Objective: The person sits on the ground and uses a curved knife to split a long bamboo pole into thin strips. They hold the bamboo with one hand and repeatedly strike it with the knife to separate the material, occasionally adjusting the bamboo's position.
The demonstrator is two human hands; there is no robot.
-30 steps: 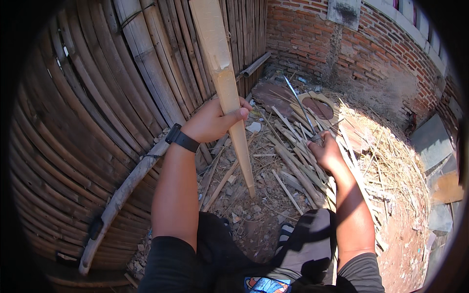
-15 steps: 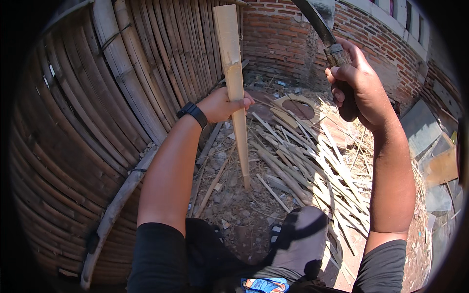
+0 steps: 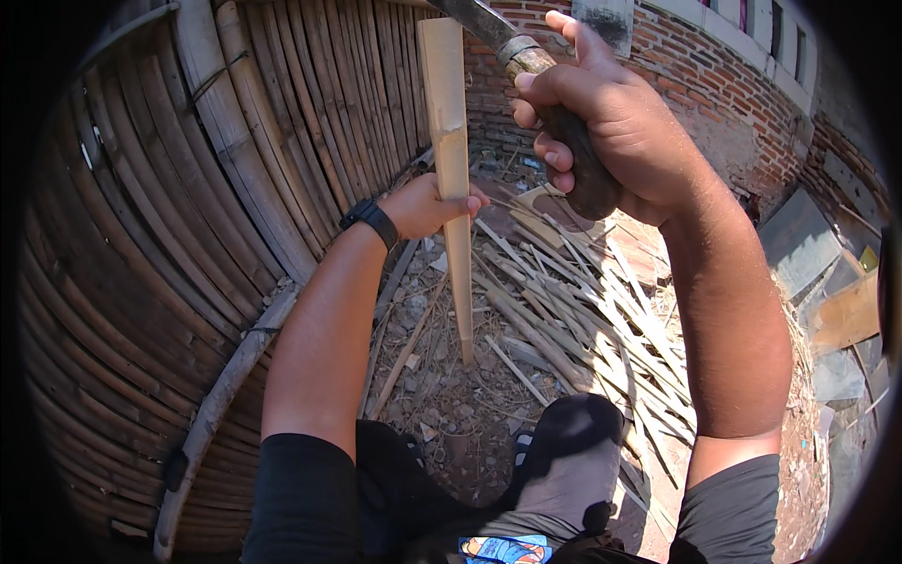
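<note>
Knife (image 3: 528, 56) high beside bamboo (image 3: 449, 113)
Left hand (image 3: 423, 209) grips the upright bamboo mid-length; right hand (image 3: 625, 122) clasps the knife's handle (image 3: 584, 174)

Pale tan stick (image 3: 447, 108), brown and grey knife (image 3: 523, 54)
Its handle (image 3: 584, 162) is mottled brown, its blade (image 3: 477, 19) dark grey; the watch (image 3: 374, 223) is black, the strips (image 3: 615, 343) pale yellow, the fence (image 3: 155, 188) brown-striped, the wall (image 3: 700, 89) reddish brick.

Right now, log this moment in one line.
left hand: holds bamboo slat upright | right hand: holds knife up | bamboo strips: heaped on ground
</note>
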